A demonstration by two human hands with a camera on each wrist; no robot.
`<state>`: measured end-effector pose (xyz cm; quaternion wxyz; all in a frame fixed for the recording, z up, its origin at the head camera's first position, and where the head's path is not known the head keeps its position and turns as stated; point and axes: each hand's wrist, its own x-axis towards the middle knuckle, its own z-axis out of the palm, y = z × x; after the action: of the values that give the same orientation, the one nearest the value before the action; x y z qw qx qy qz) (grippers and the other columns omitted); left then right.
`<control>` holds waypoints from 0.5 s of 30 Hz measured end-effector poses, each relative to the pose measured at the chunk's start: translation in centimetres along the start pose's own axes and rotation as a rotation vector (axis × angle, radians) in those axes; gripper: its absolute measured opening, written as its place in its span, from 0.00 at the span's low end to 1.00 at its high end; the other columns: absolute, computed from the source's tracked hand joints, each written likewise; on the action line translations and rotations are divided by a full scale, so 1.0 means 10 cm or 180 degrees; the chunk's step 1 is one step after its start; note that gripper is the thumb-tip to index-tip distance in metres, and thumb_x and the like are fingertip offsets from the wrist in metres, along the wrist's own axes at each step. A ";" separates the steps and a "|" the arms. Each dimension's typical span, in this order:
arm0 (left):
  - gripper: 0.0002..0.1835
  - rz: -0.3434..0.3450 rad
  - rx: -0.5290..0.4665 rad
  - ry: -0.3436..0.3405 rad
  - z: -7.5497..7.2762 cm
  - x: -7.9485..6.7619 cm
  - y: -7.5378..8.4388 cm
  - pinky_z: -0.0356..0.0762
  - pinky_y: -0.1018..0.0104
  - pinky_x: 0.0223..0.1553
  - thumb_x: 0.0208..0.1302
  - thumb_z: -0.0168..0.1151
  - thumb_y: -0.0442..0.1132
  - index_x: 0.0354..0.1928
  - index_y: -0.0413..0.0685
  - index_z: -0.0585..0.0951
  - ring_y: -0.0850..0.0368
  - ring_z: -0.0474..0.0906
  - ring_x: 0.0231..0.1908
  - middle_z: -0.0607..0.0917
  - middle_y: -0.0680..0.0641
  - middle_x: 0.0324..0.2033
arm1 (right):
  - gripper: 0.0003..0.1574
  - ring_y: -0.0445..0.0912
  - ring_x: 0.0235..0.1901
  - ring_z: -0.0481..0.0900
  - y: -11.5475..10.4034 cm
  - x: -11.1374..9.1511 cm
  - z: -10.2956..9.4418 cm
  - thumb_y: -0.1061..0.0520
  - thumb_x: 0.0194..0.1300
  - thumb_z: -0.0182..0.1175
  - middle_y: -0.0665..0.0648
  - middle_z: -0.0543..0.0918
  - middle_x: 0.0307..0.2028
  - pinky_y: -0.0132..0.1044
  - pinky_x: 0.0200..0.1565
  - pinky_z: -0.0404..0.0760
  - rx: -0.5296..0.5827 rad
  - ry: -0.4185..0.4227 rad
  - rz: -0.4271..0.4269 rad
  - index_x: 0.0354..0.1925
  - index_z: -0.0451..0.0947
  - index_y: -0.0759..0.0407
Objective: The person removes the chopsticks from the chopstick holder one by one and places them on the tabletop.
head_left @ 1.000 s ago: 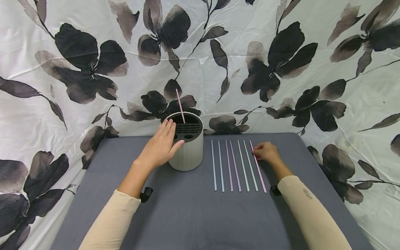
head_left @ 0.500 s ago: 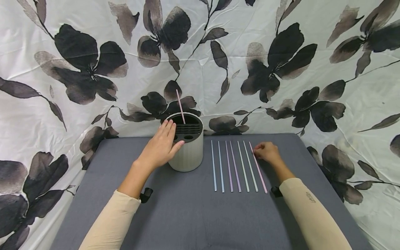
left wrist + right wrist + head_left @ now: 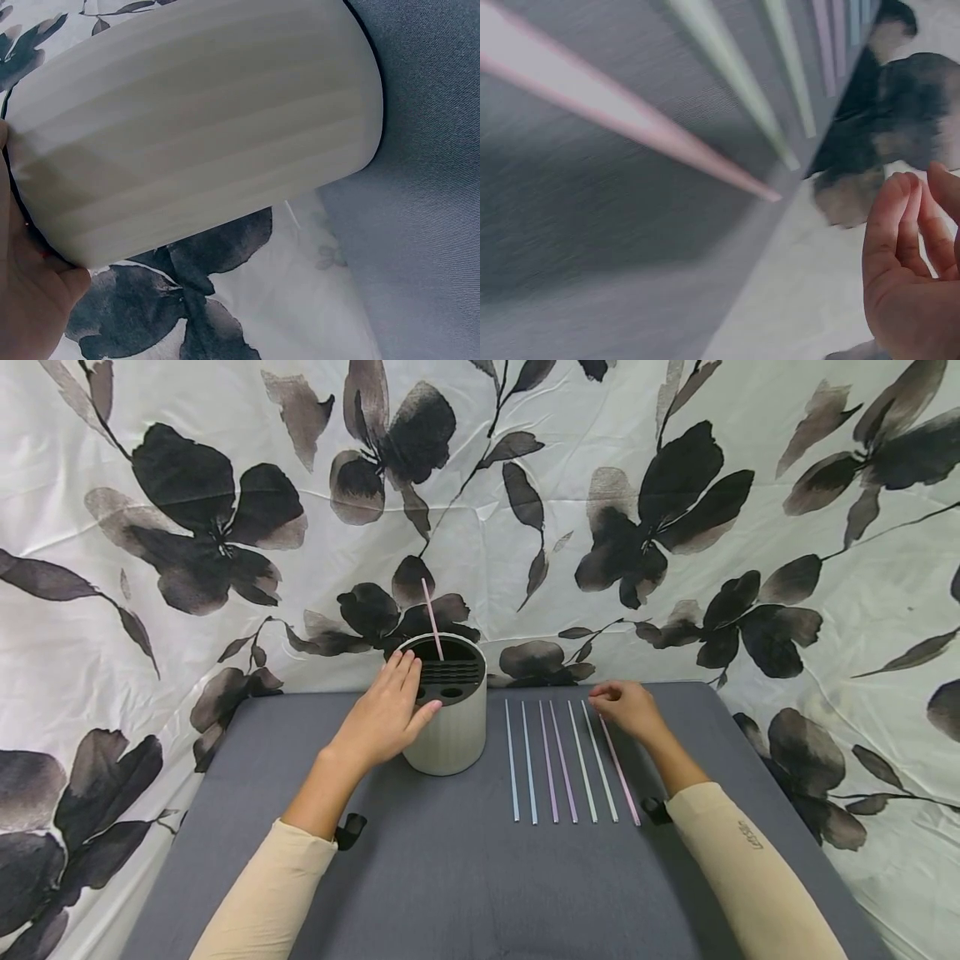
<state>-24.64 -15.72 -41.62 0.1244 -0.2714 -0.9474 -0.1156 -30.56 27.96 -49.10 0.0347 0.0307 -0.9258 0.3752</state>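
Note:
My left hand (image 3: 386, 706) rests its straight fingers on the rim of a whitish pen holder (image 3: 450, 739) with a dark slotted top; the thumb lies across its near side. One thin pink stick (image 3: 432, 620) stands tilted in the holder's rear opening. On the right, my right hand (image 3: 628, 706) hovers by the far end of another pink stick (image 3: 618, 768), which lies on the table. In the right wrist view the hand's fingers are loosely bent with nothing between them and the thumb; the lying pink stick (image 3: 630, 112) is apart from them.
Left of the pink stick lie pale green sticks (image 3: 581, 764), purple sticks (image 3: 550, 764) and light blue sticks (image 3: 512, 764), roughly parallel, on the grey cloth-covered table (image 3: 480, 885). A floral curtain (image 3: 510, 568) hangs right behind the table.
My right hand has left the side of the lying pink stick and moved up and slightly left, past its far end. The left hand stays on the holder.

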 end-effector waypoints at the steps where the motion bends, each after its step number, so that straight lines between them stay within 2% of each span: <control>1: 0.42 0.0002 -0.0004 -0.0013 -0.01 -0.01 0.00 0.47 0.45 0.82 0.81 0.45 0.59 0.78 0.29 0.56 0.36 0.44 0.81 0.55 0.31 0.79 | 0.18 0.48 0.33 0.86 -0.07 0.00 0.01 0.48 0.72 0.66 0.63 0.90 0.42 0.34 0.34 0.83 0.0014 0.0018 -0.0066 0.51 0.85 0.60; 6: 0.42 0.0035 -0.0048 -0.0037 -0.02 -0.05 -0.02 0.45 0.47 0.82 0.81 0.45 0.59 0.79 0.30 0.55 0.37 0.44 0.81 0.55 0.31 0.79 | 0.19 0.49 0.36 0.85 -0.45 0.00 0.07 0.48 0.72 0.66 0.62 0.89 0.43 0.32 0.36 0.81 0.0171 0.0021 -0.0290 0.53 0.85 0.61; 10: 0.42 0.0066 -0.0058 -0.0046 -0.03 -0.08 -0.04 0.44 0.47 0.82 0.81 0.45 0.59 0.79 0.30 0.55 0.37 0.44 0.82 0.54 0.31 0.80 | 0.21 0.52 0.42 0.86 -0.75 0.01 0.12 0.50 0.72 0.67 0.63 0.88 0.46 0.30 0.39 0.84 0.0449 -0.0026 -0.0325 0.55 0.84 0.62; 15: 0.42 0.0107 -0.0069 -0.0072 -0.05 -0.11 -0.05 0.46 0.45 0.82 0.81 0.45 0.59 0.79 0.30 0.55 0.37 0.43 0.82 0.54 0.32 0.80 | 0.23 0.55 0.47 0.87 -1.05 0.05 0.20 0.52 0.72 0.67 0.66 0.87 0.49 0.38 0.46 0.89 0.0764 -0.0073 -0.0482 0.57 0.82 0.66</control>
<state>-23.92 -16.82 -41.53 0.1127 -0.2899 -0.9427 -0.1206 -30.29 19.03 -43.19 0.0485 0.1087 -0.8696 0.4793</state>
